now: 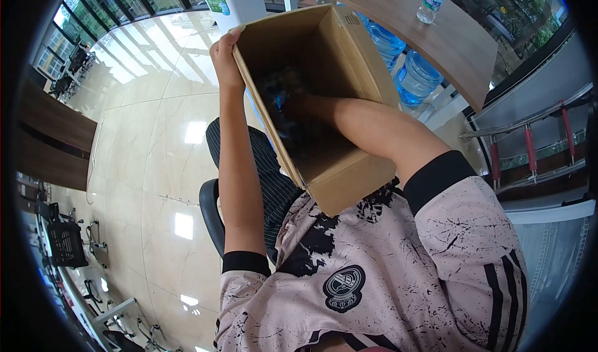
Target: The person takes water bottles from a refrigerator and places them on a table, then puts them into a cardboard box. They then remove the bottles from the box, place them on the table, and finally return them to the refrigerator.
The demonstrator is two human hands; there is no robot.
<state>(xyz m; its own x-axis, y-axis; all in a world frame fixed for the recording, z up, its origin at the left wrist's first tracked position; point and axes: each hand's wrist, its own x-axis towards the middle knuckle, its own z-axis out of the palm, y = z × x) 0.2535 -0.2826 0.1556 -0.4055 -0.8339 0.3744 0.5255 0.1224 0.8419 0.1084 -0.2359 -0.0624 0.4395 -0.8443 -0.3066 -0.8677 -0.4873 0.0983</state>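
Note:
A cardboard box [367,65] rests tilted over my lap, its opening turned up towards me. My left hand [225,56] grips the box's upper left rim, the thumb over the edge. Deep in the box, my right hand [302,106] reaches among dark items [283,87] with a bit of blue on them. Shadow and blur hide its fingers, and I cannot tell if it holds anything.
A wooden table [398,16] carrying a small water bottle [431,3] stands ahead on the right. Large water jugs [416,78] are beneath it. A ladder [529,146] lies to the right. An office chair [213,212] is under me; tiled floor [156,140] spreads left.

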